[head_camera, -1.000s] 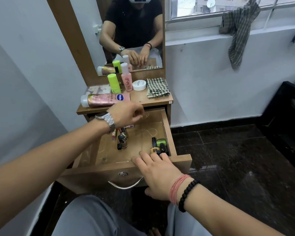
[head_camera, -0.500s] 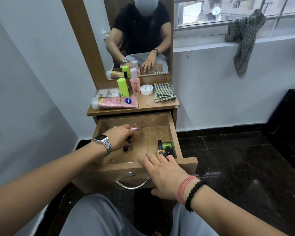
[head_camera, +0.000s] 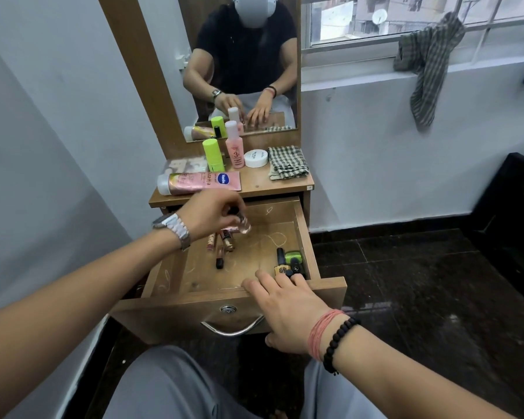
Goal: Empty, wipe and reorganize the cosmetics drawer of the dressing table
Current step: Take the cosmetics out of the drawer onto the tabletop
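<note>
Steel-banded at the wrist, the left hand [head_camera: 210, 213] hangs over the back left of the open drawer [head_camera: 224, 300], its fingers curled round a small clear bottle [head_camera: 243, 225] lifted off the drawer floor. The right hand [head_camera: 288, 306] lies on the drawer's front edge, fingers straight over the rim and the thumb under the front panel near the metal handle [head_camera: 233, 327]; its fingertips sit just beside a cluster of small black, gold and green items [head_camera: 289, 263] in the front right corner. Below the left hand lie a few lipstick-like tubes [head_camera: 221, 246] on the scratched wooden floor. On the tabletop behind, a pink Vaseline tube [head_camera: 198, 182] lies flat, with a lime-green bottle [head_camera: 212, 155], a pink bottle [head_camera: 234, 148], a white jar [head_camera: 256, 158] and a folded checked cloth [head_camera: 288, 162]. Another checked cloth [head_camera: 427, 65] hangs from the window sill.
</note>
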